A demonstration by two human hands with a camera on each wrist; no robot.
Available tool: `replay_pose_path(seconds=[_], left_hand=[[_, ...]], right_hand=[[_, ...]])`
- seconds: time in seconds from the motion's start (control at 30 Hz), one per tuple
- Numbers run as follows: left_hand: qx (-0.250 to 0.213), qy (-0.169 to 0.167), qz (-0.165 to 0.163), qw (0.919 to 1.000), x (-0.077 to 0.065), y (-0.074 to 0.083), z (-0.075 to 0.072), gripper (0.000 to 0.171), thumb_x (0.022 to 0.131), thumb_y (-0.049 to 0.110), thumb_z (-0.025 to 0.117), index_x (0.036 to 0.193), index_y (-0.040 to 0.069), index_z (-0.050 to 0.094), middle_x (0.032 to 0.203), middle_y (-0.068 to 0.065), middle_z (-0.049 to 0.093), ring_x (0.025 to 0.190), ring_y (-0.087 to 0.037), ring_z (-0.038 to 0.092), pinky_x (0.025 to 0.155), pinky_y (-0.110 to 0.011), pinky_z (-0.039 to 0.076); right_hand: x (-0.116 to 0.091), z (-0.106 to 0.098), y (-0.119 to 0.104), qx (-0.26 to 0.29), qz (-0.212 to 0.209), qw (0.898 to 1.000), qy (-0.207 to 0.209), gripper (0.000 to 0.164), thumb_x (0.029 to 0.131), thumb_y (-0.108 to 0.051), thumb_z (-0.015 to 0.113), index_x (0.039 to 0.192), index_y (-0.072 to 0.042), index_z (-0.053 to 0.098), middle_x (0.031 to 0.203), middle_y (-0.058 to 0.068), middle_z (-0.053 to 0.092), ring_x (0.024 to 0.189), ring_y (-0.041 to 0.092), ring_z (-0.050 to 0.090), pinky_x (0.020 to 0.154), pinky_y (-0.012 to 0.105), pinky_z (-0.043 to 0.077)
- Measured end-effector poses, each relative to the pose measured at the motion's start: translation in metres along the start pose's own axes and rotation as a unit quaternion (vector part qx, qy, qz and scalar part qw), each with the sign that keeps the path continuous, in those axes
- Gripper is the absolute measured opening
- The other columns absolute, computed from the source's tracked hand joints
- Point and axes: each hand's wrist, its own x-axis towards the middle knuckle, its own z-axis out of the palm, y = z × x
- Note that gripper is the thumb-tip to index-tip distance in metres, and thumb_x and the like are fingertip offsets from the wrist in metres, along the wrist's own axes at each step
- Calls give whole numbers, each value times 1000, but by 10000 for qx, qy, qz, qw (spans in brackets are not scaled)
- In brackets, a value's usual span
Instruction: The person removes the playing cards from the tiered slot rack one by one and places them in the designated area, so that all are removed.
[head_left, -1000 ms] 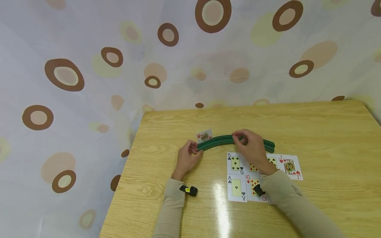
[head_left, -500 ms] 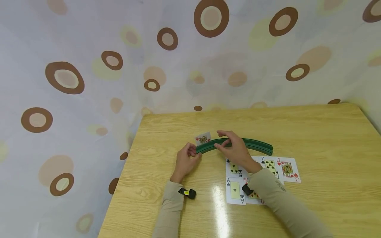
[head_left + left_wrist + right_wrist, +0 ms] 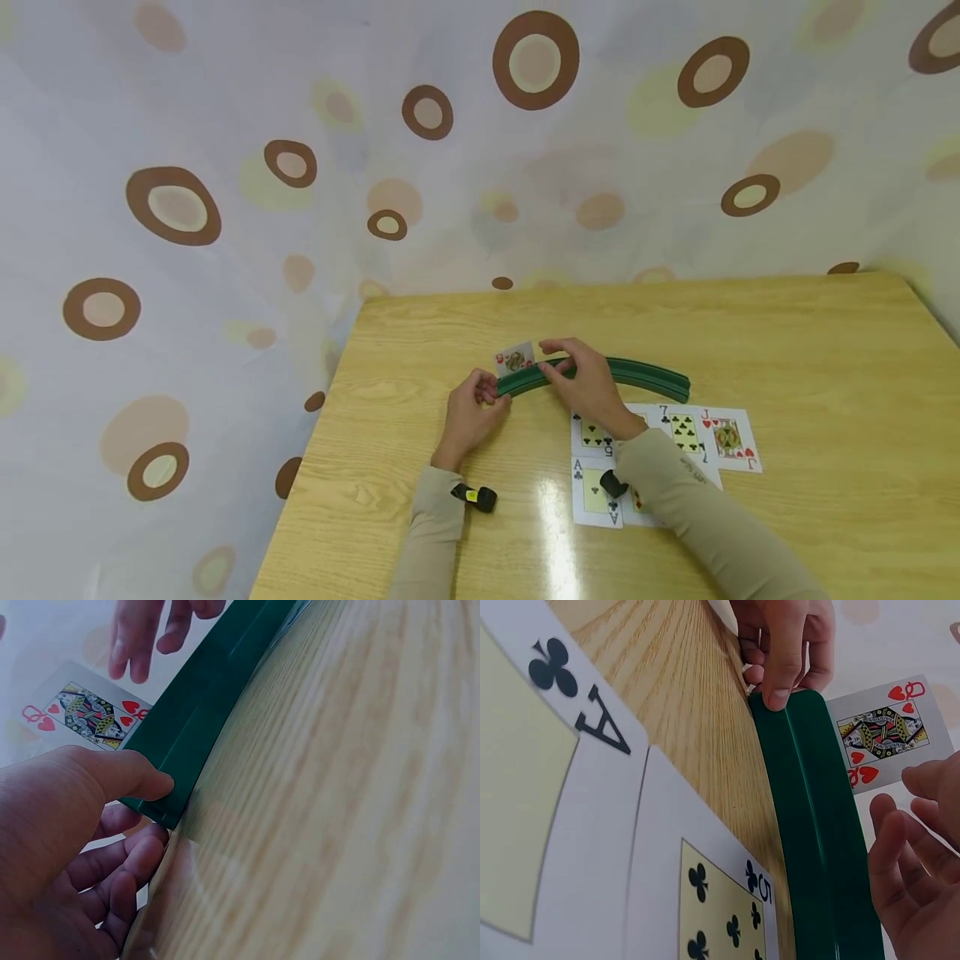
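A curved green card holder (image 3: 648,377) lies on the table, its left end pinched by my left hand (image 3: 468,415). In the left wrist view the thumb (image 3: 154,780) presses on the holder's face and the other fingers curl at its end. A queen of hearts (image 3: 885,733) stands in the holder near that end, leaning back. Over the holder's middle hangs my right hand (image 3: 588,387), fingers loosely spread with nothing held. Its fingertips are close to the queen's edge in the right wrist view; the left wrist view shows a gap between them.
Face-up cards lie in two rows in front of the holder: a five of clubs (image 3: 592,435), a seven of clubs (image 3: 684,432), a jack of hearts (image 3: 727,437) and an ace of clubs (image 3: 596,492) among them. My right forearm (image 3: 697,492) covers others. A patterned wall covering (image 3: 450,183) stands behind.
My right hand has moved left along the holder, from its right half towards the queen of hearts. My left hand has kept its hold on the left end.
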Motion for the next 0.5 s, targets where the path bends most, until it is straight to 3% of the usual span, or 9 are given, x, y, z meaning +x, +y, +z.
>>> replay_pose_path(seconds=[0.2,0.5], left_hand=[[-39,-2,-39,10000,-1,0,0,23,96,9,81,114,4,67,101,-15,73,87,-14,63,81,-21,52],[-15,-18,-49,10000,0,-2,1,23,97,9,81,115,4,67,101,-12,72,86,-7,60,80,-18,51]], right_hand=[[2,4,1,-3,60,10000,79,27,104,-14,76,130,-10,74,127,12,77,87,19,72,74,25,54],[6,9,3,-18,94,9999,101,19,105,-16,76,123,-10,77,117,11,79,83,15,70,71,23,53]])
